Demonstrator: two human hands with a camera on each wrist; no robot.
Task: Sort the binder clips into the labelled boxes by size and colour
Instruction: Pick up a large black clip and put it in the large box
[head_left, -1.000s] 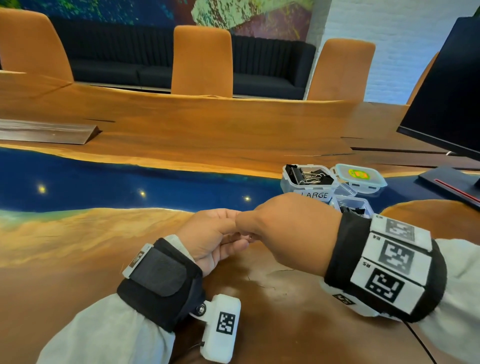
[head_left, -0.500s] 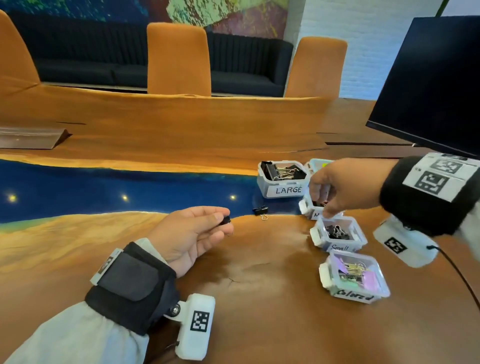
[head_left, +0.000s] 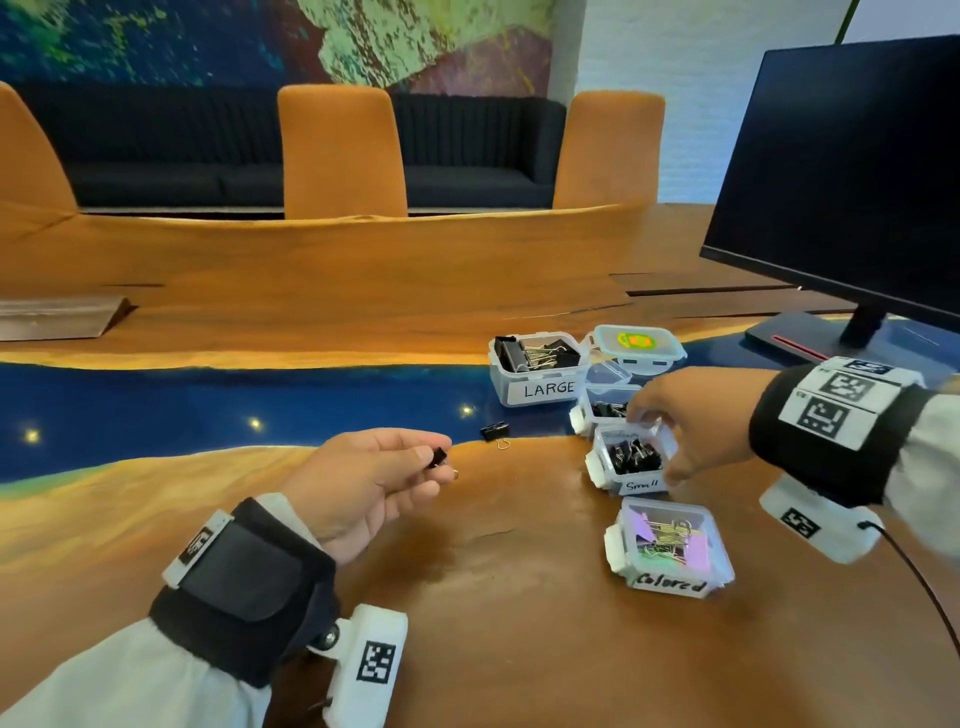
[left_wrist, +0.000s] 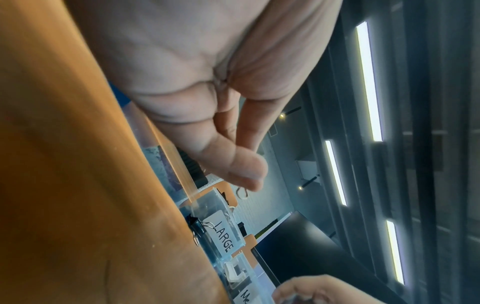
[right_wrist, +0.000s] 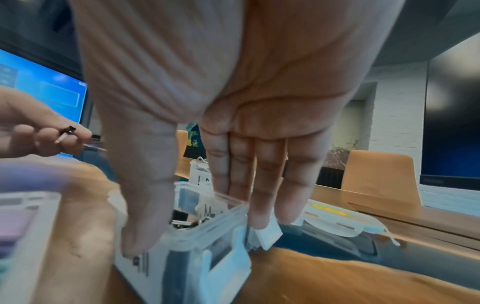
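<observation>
Clips come first in our reckoning: nearest us, at about five o'clock on the wooden table (head_left: 519, 649), the box labelled "Colored" (head_left: 670, 548) holds pastel ones with wire handles. Our left hand (head_left: 363, 488) is at nine o'clock of it, palm up, pinching a small black binder clip (head_left: 439, 458) between thumb and fingertips. We judge it light, stiff and springy, with slick painted steel sides, so a firm pinch across the folded body holds better than one on the loose wire loops. At three o'clock our right hand (head_left: 685, 421) grips the "Small" box (head_left: 631, 460), thumb on the near wall and straight fingers (right_wrist: 262, 197) down the far rim; the thin clear plastic is likely light and slides easily, so steadying it makes sense. A loose black binder clip (head_left: 494, 431) lies on the table near twelve o'clock of our left hand. Beyond sit the medium box (head_left: 605, 408), partly hidden, and the "LARGE" box (head_left: 537, 369).
</observation>
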